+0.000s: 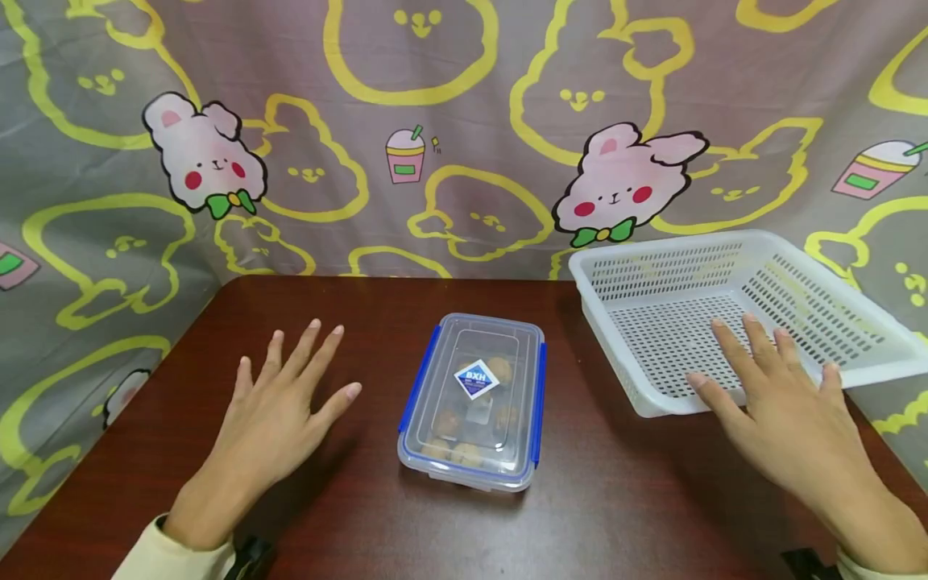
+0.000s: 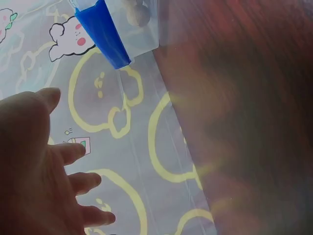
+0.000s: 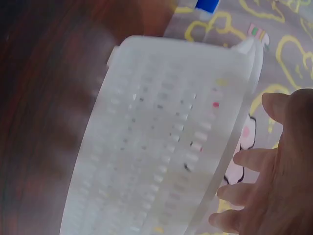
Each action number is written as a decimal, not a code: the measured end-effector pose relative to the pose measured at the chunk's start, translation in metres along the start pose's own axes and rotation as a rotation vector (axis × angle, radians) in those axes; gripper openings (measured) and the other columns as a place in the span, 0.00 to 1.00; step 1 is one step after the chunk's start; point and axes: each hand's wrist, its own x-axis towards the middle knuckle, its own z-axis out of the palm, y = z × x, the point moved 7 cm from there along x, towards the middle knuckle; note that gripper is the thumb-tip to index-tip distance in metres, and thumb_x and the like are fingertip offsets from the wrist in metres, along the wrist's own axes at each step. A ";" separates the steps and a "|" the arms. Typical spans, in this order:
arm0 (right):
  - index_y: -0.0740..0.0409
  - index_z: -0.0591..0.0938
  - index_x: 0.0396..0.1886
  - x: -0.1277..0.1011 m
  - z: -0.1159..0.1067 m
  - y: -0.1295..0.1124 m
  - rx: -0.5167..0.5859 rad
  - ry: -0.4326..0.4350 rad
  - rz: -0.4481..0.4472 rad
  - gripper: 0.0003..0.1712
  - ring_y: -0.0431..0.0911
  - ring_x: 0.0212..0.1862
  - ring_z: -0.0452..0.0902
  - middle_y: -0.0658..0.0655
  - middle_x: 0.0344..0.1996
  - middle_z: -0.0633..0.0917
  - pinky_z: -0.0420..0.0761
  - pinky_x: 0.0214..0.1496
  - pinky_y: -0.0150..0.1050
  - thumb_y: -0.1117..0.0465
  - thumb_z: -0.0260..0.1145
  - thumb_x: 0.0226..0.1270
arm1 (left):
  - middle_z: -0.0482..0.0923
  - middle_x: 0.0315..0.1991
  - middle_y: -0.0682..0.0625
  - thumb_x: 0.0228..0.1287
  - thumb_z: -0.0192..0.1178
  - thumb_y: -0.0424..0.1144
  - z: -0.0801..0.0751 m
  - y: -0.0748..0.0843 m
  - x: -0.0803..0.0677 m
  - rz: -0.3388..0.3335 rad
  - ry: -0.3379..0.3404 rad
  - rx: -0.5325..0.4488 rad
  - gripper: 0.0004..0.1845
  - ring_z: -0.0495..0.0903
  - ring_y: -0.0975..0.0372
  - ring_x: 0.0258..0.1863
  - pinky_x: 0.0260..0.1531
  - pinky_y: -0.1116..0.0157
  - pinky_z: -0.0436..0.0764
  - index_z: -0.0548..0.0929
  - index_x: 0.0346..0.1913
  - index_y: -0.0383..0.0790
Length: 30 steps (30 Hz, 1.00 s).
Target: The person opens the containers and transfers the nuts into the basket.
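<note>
A clear plastic lunch box (image 1: 473, 401) with blue side clips and a closed lid stands in the middle of the dark wooden table (image 1: 377, 515); round brown items show through the lid. My left hand (image 1: 279, 415) hovers flat, fingers spread, to the left of the box and holds nothing. My right hand (image 1: 779, 403) is spread open at the near rim of a white perforated basket (image 1: 732, 314), which looks empty. The left wrist view shows a blue clip of the box (image 2: 105, 36) and my left hand (image 2: 34, 166). The right wrist view shows the basket wall (image 3: 166, 147) beside my right hand (image 3: 274, 171).
A grey cloth backdrop (image 1: 449, 137) printed with yellow bunny outlines and pink rabbits hangs behind and to both sides of the table. The basket overhangs the table's right edge.
</note>
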 end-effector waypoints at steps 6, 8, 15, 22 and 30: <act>0.50 0.53 0.87 -0.005 0.000 -0.028 0.016 0.048 -0.062 0.43 0.73 0.82 0.38 0.71 0.83 0.51 0.28 0.73 0.81 0.37 0.52 0.82 | 0.50 0.86 0.44 0.78 0.45 0.69 0.000 0.010 -0.003 0.040 0.022 -0.092 0.41 0.52 0.34 0.81 0.72 0.26 0.51 0.50 0.86 0.59; 0.50 0.55 0.86 -0.006 0.000 -0.040 0.020 0.070 -0.093 0.43 0.73 0.82 0.43 0.71 0.82 0.54 0.30 0.74 0.81 0.38 0.53 0.82 | 0.54 0.85 0.45 0.79 0.46 0.66 0.002 0.015 -0.005 0.060 0.030 -0.146 0.39 0.55 0.35 0.80 0.72 0.28 0.55 0.52 0.86 0.58; 0.49 0.62 0.84 -0.018 -0.008 -0.085 0.083 0.180 -0.232 0.41 0.67 0.80 0.56 0.67 0.80 0.64 0.34 0.80 0.74 0.43 0.61 0.78 | 0.59 0.83 0.50 0.81 0.46 0.63 0.017 0.029 -0.014 0.051 -0.020 -0.416 0.34 0.61 0.46 0.81 0.73 0.35 0.63 0.57 0.84 0.61; 0.42 0.64 0.83 -0.040 -0.005 -0.127 0.256 0.194 -0.314 0.40 0.60 0.80 0.60 0.58 0.81 0.66 0.41 0.87 0.43 0.49 0.67 0.76 | 0.60 0.83 0.51 0.82 0.45 0.63 0.031 0.046 -0.013 0.050 -0.098 -0.620 0.32 0.60 0.48 0.81 0.76 0.36 0.60 0.58 0.83 0.64; 0.37 0.64 0.82 -0.041 0.014 -0.157 0.516 0.049 -0.228 0.35 0.55 0.79 0.65 0.49 0.79 0.69 0.68 0.72 0.66 0.51 0.62 0.81 | 0.59 0.83 0.54 0.82 0.48 0.59 0.042 0.059 -0.008 -0.011 -0.169 -0.771 0.31 0.60 0.51 0.81 0.77 0.38 0.60 0.56 0.83 0.68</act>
